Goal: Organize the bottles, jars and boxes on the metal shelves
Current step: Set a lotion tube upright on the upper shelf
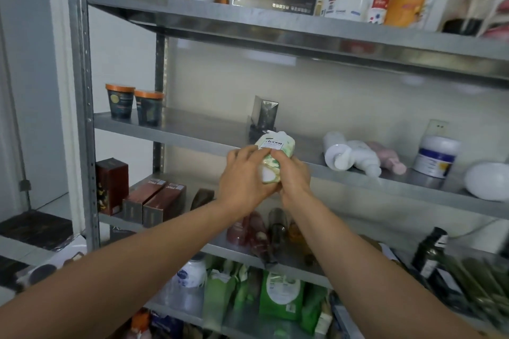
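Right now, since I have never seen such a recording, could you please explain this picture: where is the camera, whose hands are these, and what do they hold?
There is no machine here. A person wears one wide camera on the head, so the single picture looks forward and down along both bare arms. The left hand and the right hand together grip a green and white bottle, held in front of the middle metal shelf. On that shelf stand two dark cups with orange lids and a white jar with a blue label; two white bottles and a pink bottle lie on their sides. The shelves above and below carry more boxes and bottles.
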